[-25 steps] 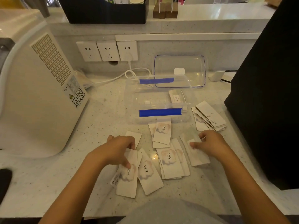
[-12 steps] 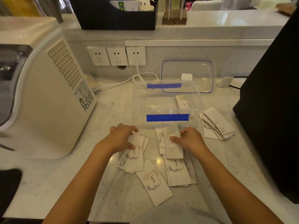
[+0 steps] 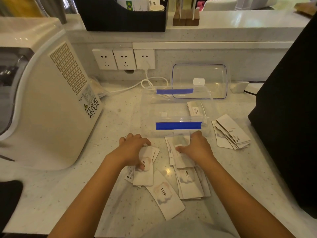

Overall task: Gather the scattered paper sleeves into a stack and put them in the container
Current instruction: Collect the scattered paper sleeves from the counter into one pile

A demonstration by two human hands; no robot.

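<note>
White paper sleeves printed "love." lie scattered on the speckled counter. My left hand (image 3: 133,148) presses down on a small pile of sleeves (image 3: 144,174), thumb on the top one. My right hand (image 3: 197,148) grips a second pile of sleeves (image 3: 178,146) just in front of the clear container (image 3: 178,125) with blue tape strips. One sleeve (image 3: 165,197) lies alone nearer me, beside another pile (image 3: 190,184). A fanned stack (image 3: 230,133) rests to the right. A few sleeves (image 3: 195,109) stand inside the container.
The clear lid (image 3: 199,81) leans on the back wall behind the container. A large white appliance (image 3: 44,100) fills the left side, and a black box (image 3: 289,109) blocks the right. A white cable (image 3: 145,83) runs from the wall sockets (image 3: 124,59).
My right hand moved left and forward from the right-hand sleeves onto the pile by the container. My left hand slid its pile forward. The camera view tilted up slightly.
</note>
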